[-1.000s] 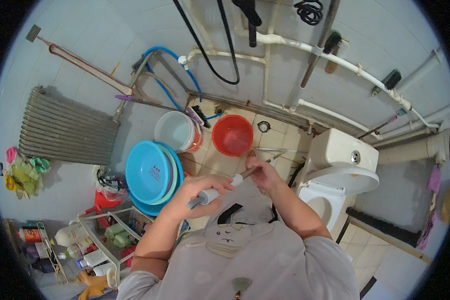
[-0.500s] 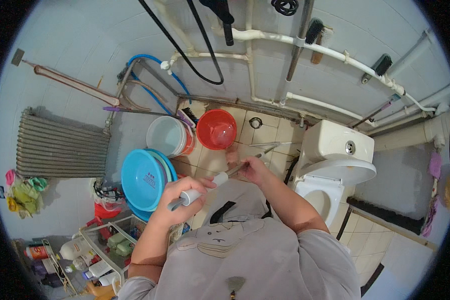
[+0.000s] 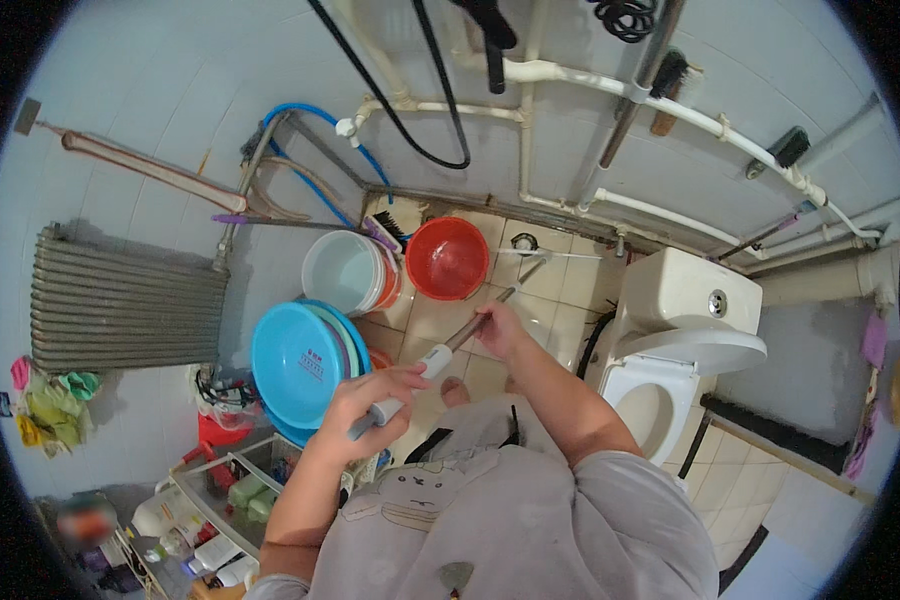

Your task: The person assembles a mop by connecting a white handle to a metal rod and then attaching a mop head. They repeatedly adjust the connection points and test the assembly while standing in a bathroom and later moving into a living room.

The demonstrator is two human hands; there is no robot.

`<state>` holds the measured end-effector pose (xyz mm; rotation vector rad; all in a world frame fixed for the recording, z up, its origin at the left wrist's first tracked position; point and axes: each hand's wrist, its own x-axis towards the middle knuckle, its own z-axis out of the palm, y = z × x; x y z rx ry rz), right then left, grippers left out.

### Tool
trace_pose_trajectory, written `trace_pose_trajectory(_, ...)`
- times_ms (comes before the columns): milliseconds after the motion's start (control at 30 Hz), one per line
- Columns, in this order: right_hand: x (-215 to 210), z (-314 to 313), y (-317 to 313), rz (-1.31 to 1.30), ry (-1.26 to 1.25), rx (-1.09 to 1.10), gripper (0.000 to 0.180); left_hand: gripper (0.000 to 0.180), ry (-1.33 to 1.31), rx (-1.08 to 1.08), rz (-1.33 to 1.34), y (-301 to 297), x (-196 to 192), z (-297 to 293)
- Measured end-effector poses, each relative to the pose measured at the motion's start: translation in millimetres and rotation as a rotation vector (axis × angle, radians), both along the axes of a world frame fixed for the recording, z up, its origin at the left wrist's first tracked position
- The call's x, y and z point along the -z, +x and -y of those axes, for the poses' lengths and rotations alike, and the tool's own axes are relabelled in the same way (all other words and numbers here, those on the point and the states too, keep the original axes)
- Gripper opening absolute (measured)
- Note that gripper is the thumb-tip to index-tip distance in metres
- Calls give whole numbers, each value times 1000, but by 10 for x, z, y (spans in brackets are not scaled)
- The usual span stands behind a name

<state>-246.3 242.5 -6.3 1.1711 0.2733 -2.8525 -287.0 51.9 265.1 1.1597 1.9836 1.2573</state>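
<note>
Barely any change from a second ago: same two-handed hold on the long-handled tool (image 3: pixel 438 357), just shifted slightly left in view along with a small swing of the head.

Left hand (image 3: pixel 375 400) closed tight around the near, pale grip end, knuckles up, elbow bent and tucked close to the body. Right hand (image 3: pixel 495 330) wrapped around the darker shaft farther along, arm reaching out ahead over the tiled floor (image 3: pixel 550 300). Tool slanting from near-left down to far-right, far tip close to the floor near the red basin (image 3: pixel 448 258) and the base of the toilet (image 3: pixel 685 300). Can't tell what sort of head sits on the end, too thin and small to make out.

Looks like mid-stroke to me, working the far end over the tiles between basin and toilet. Going by that, any further push probably calls for keeping both grips firm, steering with the right and driving from the left, while staying clear of the basin rim.

Around it: white bucket (image 3: pixel 342 270) just left of the red basin, blue basin (image 3: pixel 300 360) propped on edge nearer left, grey radiator (image 3: pixel 120 305) on the left wall, wire shelf (image 3: pixel 220 470) with bottles at near left.
</note>
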Motion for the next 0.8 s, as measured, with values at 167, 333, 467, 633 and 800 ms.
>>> trace_pose_trajectory(167,2,36,-170,-18,84,111,5,13,-21,71,0,-72,-16,106)
trace_pose_trajectory(333,-550,-20,-22,-62,143,204,6,18,165,119,24,-75,-43,128)
trace_pose_trajectory(467,-109,-303,138,78,173,196,9,26,150,226,2,-71,330,-93)
trace_pose_trajectory(633,79,-156,20,165,444,-55,30,14,44,218,34,-94,554,-150)
trace_pose_trajectory(800,-29,358,-203,267,339,-55,30,10,-35,130,110,-284,361,282)
